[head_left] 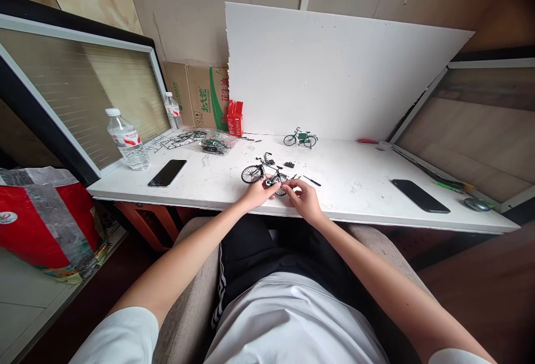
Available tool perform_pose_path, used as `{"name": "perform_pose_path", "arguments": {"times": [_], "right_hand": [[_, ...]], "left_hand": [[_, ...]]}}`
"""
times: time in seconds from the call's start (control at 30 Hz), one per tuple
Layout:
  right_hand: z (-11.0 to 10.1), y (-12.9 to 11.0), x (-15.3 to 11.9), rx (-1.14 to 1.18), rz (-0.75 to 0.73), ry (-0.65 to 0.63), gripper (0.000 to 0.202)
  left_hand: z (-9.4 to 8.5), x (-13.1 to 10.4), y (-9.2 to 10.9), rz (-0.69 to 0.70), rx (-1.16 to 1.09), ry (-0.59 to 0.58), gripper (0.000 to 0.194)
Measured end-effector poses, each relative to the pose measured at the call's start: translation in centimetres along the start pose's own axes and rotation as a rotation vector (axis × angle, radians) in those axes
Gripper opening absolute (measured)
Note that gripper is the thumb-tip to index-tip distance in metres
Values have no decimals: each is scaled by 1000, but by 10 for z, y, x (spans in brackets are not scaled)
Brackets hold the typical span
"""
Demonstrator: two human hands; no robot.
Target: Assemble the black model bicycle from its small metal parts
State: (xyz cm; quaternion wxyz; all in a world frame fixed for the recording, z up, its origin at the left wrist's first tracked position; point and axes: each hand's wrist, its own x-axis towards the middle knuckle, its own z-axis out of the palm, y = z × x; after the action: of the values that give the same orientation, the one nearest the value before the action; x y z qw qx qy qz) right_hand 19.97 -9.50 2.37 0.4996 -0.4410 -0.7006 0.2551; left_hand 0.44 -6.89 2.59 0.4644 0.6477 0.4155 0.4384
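A small black model bicycle (252,174) is upright near the front edge of the white table, its front wheel to the left. My left hand (259,192) is closed around the lower middle of its frame, by the pedals. With fingers pinched together, my right hand (304,198) is at the rear wheel; whether a small part sits between those fingertips is hidden. Just behind the bicycle lies a small black piece (288,164). To the right of it rests a thin black rod (312,181).
A green model bicycle (301,139) stands at the back. Left are a phone (168,173), a water bottle (129,144), a clear bag of parts (217,143) and black part frames (179,140). Another phone (420,195) and a mouse (476,204) lie right. A white board (334,68) leans behind.
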Motion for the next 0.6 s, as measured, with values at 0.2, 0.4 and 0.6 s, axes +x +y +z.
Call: {"name": "perform_pose_path", "arguments": {"times": [0.2, 0.4, 0.6], "right_hand": [[-3, 3, 5, 73, 54, -73, 45], [-5, 7, 10, 241, 123, -172, 46], [-5, 5, 9, 292, 136, -143, 47]], "left_hand": [[-1, 0, -2, 27, 21, -8, 45], [0, 0, -2, 55, 9, -46, 42], [1, 0, -1, 56, 6, -39, 40]]}}
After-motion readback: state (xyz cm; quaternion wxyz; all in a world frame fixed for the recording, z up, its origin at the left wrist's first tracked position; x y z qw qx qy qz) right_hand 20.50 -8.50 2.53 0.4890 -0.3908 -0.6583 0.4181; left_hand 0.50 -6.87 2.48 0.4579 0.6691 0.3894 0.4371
